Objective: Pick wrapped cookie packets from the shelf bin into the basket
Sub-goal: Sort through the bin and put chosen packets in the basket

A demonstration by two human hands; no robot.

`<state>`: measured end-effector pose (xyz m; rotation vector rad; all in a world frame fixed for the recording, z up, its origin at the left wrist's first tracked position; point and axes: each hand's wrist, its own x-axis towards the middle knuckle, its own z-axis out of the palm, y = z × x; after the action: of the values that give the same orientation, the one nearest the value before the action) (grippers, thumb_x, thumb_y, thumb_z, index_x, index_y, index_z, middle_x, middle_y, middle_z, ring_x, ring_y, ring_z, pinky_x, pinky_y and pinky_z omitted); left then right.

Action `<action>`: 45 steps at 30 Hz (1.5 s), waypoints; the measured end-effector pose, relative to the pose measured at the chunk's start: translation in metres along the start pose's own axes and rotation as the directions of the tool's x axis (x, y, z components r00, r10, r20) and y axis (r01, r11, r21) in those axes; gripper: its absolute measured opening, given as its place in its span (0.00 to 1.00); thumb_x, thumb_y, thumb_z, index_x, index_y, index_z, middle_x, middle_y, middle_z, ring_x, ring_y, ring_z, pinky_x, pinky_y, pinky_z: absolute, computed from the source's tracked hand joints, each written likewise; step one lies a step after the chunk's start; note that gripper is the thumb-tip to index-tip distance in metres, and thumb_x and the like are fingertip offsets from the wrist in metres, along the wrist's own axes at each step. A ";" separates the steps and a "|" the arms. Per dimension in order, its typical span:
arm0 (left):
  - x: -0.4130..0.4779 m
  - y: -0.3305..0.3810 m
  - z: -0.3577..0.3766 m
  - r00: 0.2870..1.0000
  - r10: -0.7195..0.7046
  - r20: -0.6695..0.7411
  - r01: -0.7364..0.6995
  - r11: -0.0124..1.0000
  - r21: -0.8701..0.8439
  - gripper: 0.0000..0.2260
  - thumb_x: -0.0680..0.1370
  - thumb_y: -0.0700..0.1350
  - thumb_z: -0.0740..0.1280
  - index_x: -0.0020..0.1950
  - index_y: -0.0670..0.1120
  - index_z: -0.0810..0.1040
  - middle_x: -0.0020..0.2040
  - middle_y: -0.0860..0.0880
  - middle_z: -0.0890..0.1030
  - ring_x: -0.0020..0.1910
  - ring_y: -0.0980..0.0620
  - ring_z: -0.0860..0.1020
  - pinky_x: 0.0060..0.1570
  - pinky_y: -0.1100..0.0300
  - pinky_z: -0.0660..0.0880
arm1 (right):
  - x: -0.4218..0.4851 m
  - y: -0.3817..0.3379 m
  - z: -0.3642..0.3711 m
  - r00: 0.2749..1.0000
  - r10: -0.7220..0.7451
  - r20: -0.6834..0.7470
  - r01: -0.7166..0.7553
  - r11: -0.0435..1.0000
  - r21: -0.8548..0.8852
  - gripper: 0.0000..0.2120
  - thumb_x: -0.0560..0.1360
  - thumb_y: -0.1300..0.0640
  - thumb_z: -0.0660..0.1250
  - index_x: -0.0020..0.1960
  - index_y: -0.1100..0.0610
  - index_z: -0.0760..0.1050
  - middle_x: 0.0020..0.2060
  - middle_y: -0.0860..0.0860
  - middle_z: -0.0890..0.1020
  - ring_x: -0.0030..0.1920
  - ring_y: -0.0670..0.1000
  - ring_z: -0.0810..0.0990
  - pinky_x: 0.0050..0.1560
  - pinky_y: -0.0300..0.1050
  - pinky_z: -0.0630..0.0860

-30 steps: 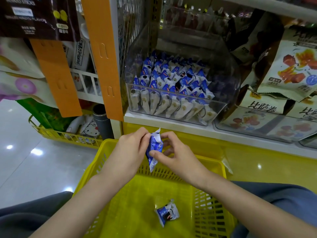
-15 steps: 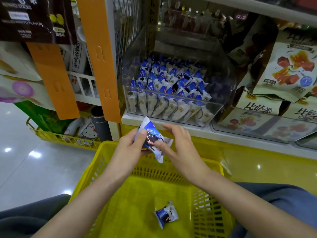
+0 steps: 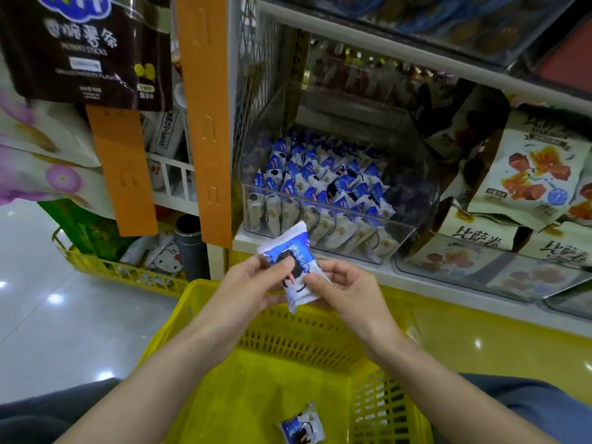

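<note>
A blue and white wrapped cookie packet (image 3: 296, 261) is held flat, face up, above the far rim of the yellow basket (image 3: 288, 334). My left hand (image 3: 253, 283) pinches its left side and my right hand (image 3: 339, 290) pinches its right side. A second cookie packet (image 3: 301, 427) lies on the basket floor. The clear shelf bin (image 3: 413, 174) behind my hands holds several rows of the same packets (image 3: 320, 184).
Orange hanging strips (image 3: 205, 123) and a dark snack bag (image 3: 86, 49) hang at the left. White snack bags (image 3: 538, 174) fill the bins on the right. Another yellow basket (image 3: 121, 267) stands on the glossy floor (image 3: 48, 315) at the left.
The packet has turned from edge-on to face up between both hands and risen slightly toward the shelf. The packet in the basket has not moved.
</note>
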<state>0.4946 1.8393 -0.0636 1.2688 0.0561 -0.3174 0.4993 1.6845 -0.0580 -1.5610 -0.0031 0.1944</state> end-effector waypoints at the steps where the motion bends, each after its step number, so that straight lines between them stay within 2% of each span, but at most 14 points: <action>1: -0.001 0.001 0.002 1.000 0.014 -0.014 -0.014 0.999 0.033 0.15 0.72 0.49 0.67 0.56 0.43 0.78 0.48 0.49 0.85 0.48 0.54 0.82 0.45 0.62 0.79 | -0.001 -0.001 0.001 1.000 -0.021 0.012 0.021 0.999 -0.028 0.07 0.71 0.68 0.67 0.48 0.60 0.78 0.37 0.50 0.84 0.34 0.43 0.82 0.36 0.34 0.78; 5: -0.002 0.008 0.001 0.989 0.097 -0.113 -0.092 0.995 0.047 0.09 0.76 0.45 0.64 0.53 0.44 0.78 0.38 0.55 0.84 0.39 0.59 0.81 0.41 0.63 0.77 | -0.004 -0.012 0.004 0.979 -0.157 0.132 0.187 0.947 -0.260 0.13 0.75 0.65 0.64 0.52 0.48 0.77 0.43 0.40 0.84 0.46 0.40 0.82 0.44 0.33 0.77; 9: -0.001 0.018 -0.004 0.976 0.142 -0.163 -0.143 0.990 0.004 0.07 0.78 0.44 0.62 0.54 0.43 0.75 0.30 0.58 0.79 0.31 0.64 0.77 0.34 0.67 0.76 | 0.017 -0.052 -0.010 0.898 -0.434 0.068 0.411 0.777 -0.476 0.12 0.76 0.59 0.63 0.54 0.43 0.74 0.48 0.43 0.82 0.50 0.43 0.81 0.53 0.39 0.77; 12: 0.001 0.024 -0.008 0.968 0.142 -0.208 -0.146 0.989 -0.004 0.11 0.78 0.44 0.63 0.58 0.43 0.75 0.39 0.54 0.82 0.39 0.60 0.79 0.43 0.61 0.78 | 0.059 -0.083 -0.025 0.842 -0.540 -0.014 0.411 0.656 -0.634 0.09 0.77 0.56 0.63 0.56 0.49 0.76 0.48 0.46 0.82 0.48 0.43 0.80 0.51 0.34 0.75; 16: 0.001 0.030 -0.008 0.960 0.140 -0.241 -0.144 0.990 0.001 0.12 0.78 0.45 0.63 0.60 0.45 0.75 0.42 0.53 0.83 0.42 0.58 0.80 0.50 0.56 0.77 | 0.121 -0.091 -0.042 0.917 -0.392 -0.074 0.145 0.500 -0.854 0.13 0.78 0.57 0.63 0.60 0.60 0.75 0.54 0.55 0.80 0.49 0.45 0.74 0.43 0.26 0.65; 20: 0.001 0.034 -0.011 0.950 0.183 -0.252 -0.177 0.983 0.044 0.11 0.77 0.46 0.64 0.60 0.48 0.75 0.43 0.55 0.83 0.40 0.64 0.80 0.42 0.65 0.76 | 0.156 -0.078 -0.055 0.972 -0.109 -0.209 -0.147 0.413 -0.899 0.15 0.77 0.53 0.64 0.55 0.64 0.77 0.52 0.60 0.81 0.47 0.53 0.77 0.46 0.41 0.69; 23: 0.001 0.036 -0.013 0.950 0.193 -0.244 -0.180 0.981 0.074 0.13 0.77 0.47 0.63 0.61 0.48 0.74 0.50 0.49 0.82 0.47 0.58 0.80 0.45 0.62 0.77 | 0.169 -0.074 -0.059 0.965 -0.057 -0.254 -0.209 0.418 -0.884 0.18 0.75 0.49 0.66 0.53 0.65 0.77 0.49 0.60 0.82 0.43 0.53 0.78 0.46 0.45 0.72; 26: 0.002 0.037 -0.012 0.951 0.190 -0.246 -0.169 0.980 0.102 0.14 0.77 0.48 0.63 0.62 0.47 0.73 0.51 0.43 0.81 0.48 0.50 0.80 0.48 0.54 0.77 | 0.175 -0.073 -0.056 0.957 0.019 -0.289 -0.275 0.383 -0.882 0.28 0.72 0.46 0.69 0.64 0.63 0.72 0.59 0.58 0.77 0.54 0.55 0.77 0.49 0.44 0.71; 28: 0.003 0.037 -0.011 0.953 0.182 -0.242 -0.159 0.981 0.113 0.16 0.77 0.49 0.63 0.63 0.47 0.72 0.52 0.43 0.81 0.51 0.46 0.80 0.49 0.52 0.77 | 0.179 -0.072 -0.055 0.954 0.015 -0.301 -0.280 0.413 -0.867 0.31 0.70 0.48 0.71 0.67 0.62 0.68 0.64 0.57 0.74 0.60 0.56 0.75 0.49 0.42 0.69; 34: 0.003 0.037 -0.013 0.967 0.106 -0.233 -0.087 0.992 0.093 0.12 0.78 0.47 0.63 0.59 0.43 0.73 0.48 0.40 0.81 0.44 0.51 0.79 0.47 0.54 0.76 | 0.167 -0.079 -0.056 0.927 -0.180 -0.329 -0.202 0.500 -0.842 0.25 0.72 0.54 0.70 0.66 0.62 0.69 0.60 0.58 0.77 0.58 0.55 0.76 0.54 0.44 0.72; 37: 0.002 0.038 -0.016 0.975 0.022 -0.223 -0.026 1.000 -0.013 0.10 0.78 0.44 0.63 0.56 0.41 0.75 0.49 0.37 0.81 0.46 0.45 0.79 0.53 0.47 0.76 | 0.146 -0.097 -0.054 0.864 -0.392 -0.317 -0.045 0.567 -0.823 0.21 0.72 0.55 0.70 0.63 0.60 0.71 0.52 0.53 0.79 0.47 0.49 0.77 0.47 0.43 0.74; 39: 0.002 0.040 -0.016 0.979 -0.022 -0.205 0.004 0.996 -0.088 0.08 0.78 0.43 0.63 0.53 0.40 0.75 0.45 0.38 0.81 0.44 0.45 0.78 0.47 0.49 0.77 | 0.129 -0.112 -0.045 0.825 -0.459 -0.329 0.065 0.655 -0.753 0.18 0.72 0.54 0.70 0.60 0.58 0.73 0.44 0.48 0.79 0.41 0.44 0.76 0.41 0.37 0.73; 41: 0.001 0.043 -0.014 0.983 -0.065 -0.171 0.030 0.979 -0.201 0.07 0.78 0.45 0.64 0.51 0.41 0.75 0.42 0.42 0.80 0.41 0.47 0.78 0.38 0.56 0.75 | 0.107 -0.124 -0.028 0.884 -0.364 -0.294 0.143 0.808 -0.571 0.16 0.72 0.54 0.71 0.57 0.57 0.75 0.41 0.45 0.80 0.40 0.43 0.79 0.38 0.34 0.73; 45: -0.002 0.044 -0.011 0.999 -0.021 -0.033 0.011 0.964 -0.265 0.16 0.70 0.57 0.65 0.49 0.48 0.80 0.50 0.42 0.81 0.48 0.42 0.76 0.46 0.53 0.74 | 0.051 -0.115 0.008 0.995 -0.092 0.043 0.102 0.911 -0.400 0.13 0.72 0.54 0.70 0.55 0.56 0.78 0.41 0.46 0.85 0.39 0.41 0.82 0.38 0.33 0.76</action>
<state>0.5060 1.8611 -0.0253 1.0088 0.1348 -0.2912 0.5625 1.6989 0.0496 -1.9652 -0.1471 0.1377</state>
